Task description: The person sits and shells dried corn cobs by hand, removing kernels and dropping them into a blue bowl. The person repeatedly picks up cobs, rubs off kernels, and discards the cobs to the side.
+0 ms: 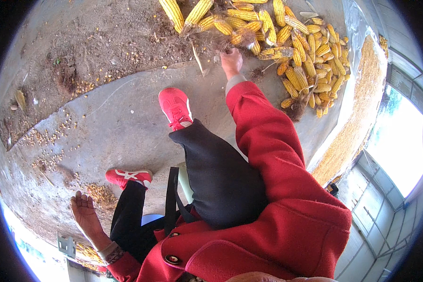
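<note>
My right hand (231, 61) is reached forward, its fingers curled at a tuft of brown corn silk (221, 43) beside the husked corn cobs. Yellow corn cobs (305, 65) lie in a large heap to its right, and more cobs (242, 14) spread beyond it, some with bits of dry husk and silk attached. My left hand (84, 213) is held out at the lower left, palm up, with nothing in it. Near it on the floor lies a small pile of loose corn kernels (102, 196).
Soil mixed with kernels and debris (105, 42) covers the far left of the concrete floor (127, 102). My red shoes (176, 105) rest on that floor. At the right, grain (356, 116) lies on plastic sheeting (352, 70). A grey metal piece (66, 245) stands at the lower left.
</note>
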Demonstrator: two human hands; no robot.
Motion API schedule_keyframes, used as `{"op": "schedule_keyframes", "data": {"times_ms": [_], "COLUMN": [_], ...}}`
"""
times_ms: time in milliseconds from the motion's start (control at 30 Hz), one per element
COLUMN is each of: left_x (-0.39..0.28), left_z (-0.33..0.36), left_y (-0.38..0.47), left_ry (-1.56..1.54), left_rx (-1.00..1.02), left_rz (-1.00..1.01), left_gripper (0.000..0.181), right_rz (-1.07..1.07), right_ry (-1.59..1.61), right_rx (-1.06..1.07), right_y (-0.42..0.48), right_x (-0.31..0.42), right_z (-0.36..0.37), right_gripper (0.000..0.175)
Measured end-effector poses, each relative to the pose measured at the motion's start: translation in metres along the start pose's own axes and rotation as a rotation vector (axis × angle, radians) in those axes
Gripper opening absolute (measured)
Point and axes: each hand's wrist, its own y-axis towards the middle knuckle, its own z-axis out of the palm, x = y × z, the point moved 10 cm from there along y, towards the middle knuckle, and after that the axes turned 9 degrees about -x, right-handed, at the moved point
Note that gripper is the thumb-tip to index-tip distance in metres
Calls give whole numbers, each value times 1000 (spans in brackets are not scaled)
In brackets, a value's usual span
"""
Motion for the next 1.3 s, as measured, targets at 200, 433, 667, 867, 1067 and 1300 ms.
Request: {"op": "schedule_keyframes", "data": {"times_ms": [200, 433, 667, 867, 1067, 1300], "left_x": [-1, -2, -3, 0, 1, 3], "left_z": [2, 1, 2, -2, 0, 10], "left_y": [0, -2, -5, -2, -1, -1], "left_ry": [-3, -17, -30, -21, -10, -9], "left_rx": [21, 35, 33, 19, 40, 112], "left_rz": [17, 23, 26, 22, 26, 12], "left_gripper": [22, 22, 22, 23, 23, 22], "right_rz": [-28, 373, 668, 526, -285, -369], "right_ry": [54, 707, 897, 792, -58, -72], "right_rx": [-21, 155, 159, 174, -67, 19], "right_y": [-4, -19, -41, -35, -34, -36], "right_x": [14, -33, -69, -61, 11, 29], "right_z": [-8, 8, -5, -7, -36, -34], "right_gripper": [35, 22, 23, 29, 32, 19]}}
